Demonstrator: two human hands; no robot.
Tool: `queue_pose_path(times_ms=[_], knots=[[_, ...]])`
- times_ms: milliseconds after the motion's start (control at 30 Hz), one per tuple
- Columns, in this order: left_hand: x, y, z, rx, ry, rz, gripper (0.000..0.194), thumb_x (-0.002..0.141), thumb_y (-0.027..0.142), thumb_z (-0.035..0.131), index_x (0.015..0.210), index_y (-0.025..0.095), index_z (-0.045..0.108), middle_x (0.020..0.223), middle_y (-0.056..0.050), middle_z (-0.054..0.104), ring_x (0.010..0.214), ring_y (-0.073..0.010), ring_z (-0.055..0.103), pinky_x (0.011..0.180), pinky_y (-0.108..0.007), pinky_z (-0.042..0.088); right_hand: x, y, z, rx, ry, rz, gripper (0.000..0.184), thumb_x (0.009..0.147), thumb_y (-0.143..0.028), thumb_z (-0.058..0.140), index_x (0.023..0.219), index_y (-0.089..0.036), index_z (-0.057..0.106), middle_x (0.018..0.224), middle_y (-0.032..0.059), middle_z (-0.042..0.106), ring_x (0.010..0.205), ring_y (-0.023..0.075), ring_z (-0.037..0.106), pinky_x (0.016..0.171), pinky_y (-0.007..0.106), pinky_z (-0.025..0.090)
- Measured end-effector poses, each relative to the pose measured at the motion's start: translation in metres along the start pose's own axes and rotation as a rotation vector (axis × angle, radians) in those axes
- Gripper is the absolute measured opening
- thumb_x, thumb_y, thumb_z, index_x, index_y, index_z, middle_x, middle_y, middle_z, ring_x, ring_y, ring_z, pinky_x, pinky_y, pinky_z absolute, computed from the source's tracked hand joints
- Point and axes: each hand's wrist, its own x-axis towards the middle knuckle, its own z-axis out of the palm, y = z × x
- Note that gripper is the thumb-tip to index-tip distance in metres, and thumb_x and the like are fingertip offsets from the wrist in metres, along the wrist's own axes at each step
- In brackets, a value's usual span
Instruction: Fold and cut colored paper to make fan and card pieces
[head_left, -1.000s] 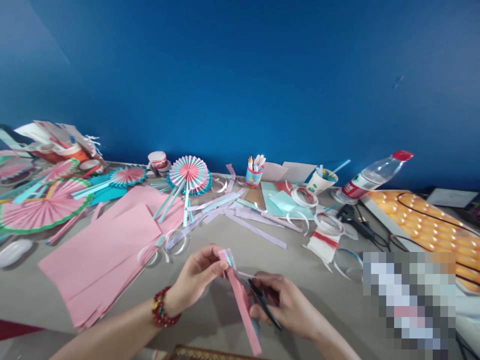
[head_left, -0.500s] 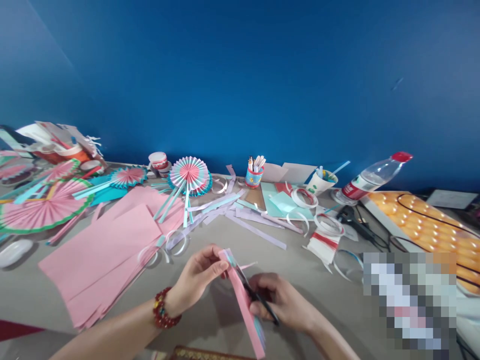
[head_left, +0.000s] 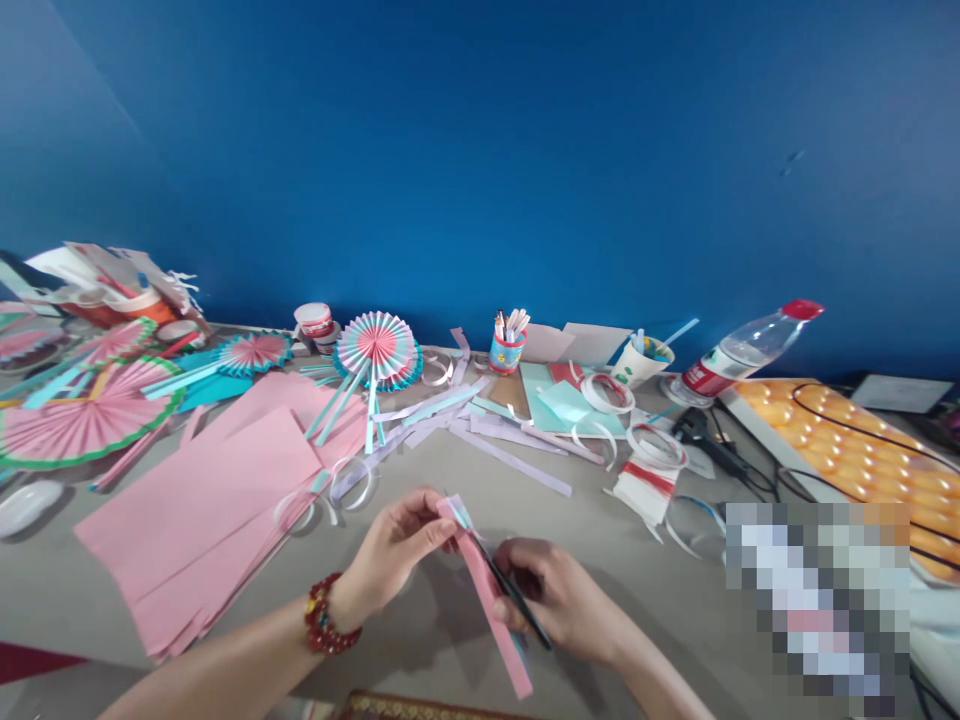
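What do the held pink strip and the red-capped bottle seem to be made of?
Pink strip: probably paper, matte, by its thin, straight edges without shine. Bottle: glossy, likely plastic, since its clear body shows highlights; glass remains possible.

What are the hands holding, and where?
The left hand pinches a pink paper strip near its far end. The right hand holds a dark tool around its middle.

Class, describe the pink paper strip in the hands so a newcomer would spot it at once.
From the blue wall, look down to the near middle of the grey table. There, the left hand pinches one end of the pink paper strip. Unlike the wide pink sheets farther left, it is narrow and hand-held.
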Motion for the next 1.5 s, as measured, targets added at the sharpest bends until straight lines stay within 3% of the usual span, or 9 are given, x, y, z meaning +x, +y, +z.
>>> queue_pose_path(times_ms=[200,433,867,1500], knots=[[0.001,0.001,0.001,-0.029,-0.008,0.005,0.024,0.082,0.036,0.073,0.079,0.014,0.063,0.071,-0.001,0.068,0.066,-0.0111,0.062,0.065,-0.020,0.047,-0.001,-0.001,0.000,0.034,-0.019,0.013,0.054,0.077,-0.073,0.056,0.070,-0.019,0.050,0.065,-0.0047,0.041,0.058,0.0100,0.033,0.052,0.021,0.026],[-0.001,-0.003,-0.001,-0.012,0.025,0.043,0.021,0.083,0.034,0.072,0.081,0.015,0.063,0.075,-0.002,0.070,0.070,-0.0119,0.064,0.067,-0.020,0.049,-0.006,-0.009,-0.004,-0.111,0.005,0.033,0.048,0.076,-0.067,0.061,0.072,-0.019,0.052,0.065,-0.0046,0.044,0.057,0.0095,0.034,0.053,0.021,0.025],[-0.002,0.000,0.005,0.023,0.043,-0.001,0.026,0.078,0.038,0.076,0.076,0.015,0.064,0.071,-0.002,0.070,0.068,-0.0135,0.063,0.066,-0.022,0.050,0.000,-0.013,-0.004,-0.127,0.008,0.043,0.051,0.077,-0.067,0.059,0.064,-0.020,0.043,0.060,-0.0055,0.038,0.055,0.0090,0.029,0.050,0.022,0.021],[-0.002,-0.001,0.005,0.017,0.014,-0.029,0.027,0.082,0.039,0.073,0.077,0.015,0.061,0.076,-0.004,0.072,0.070,-0.0144,0.065,0.067,-0.023,0.049,0.000,-0.004,0.009,0.046,0.001,0.047,0.053,0.077,-0.067,0.059,0.063,-0.020,0.040,0.060,-0.0060,0.035,0.057,0.0087,0.028,0.049,0.021,0.021]])
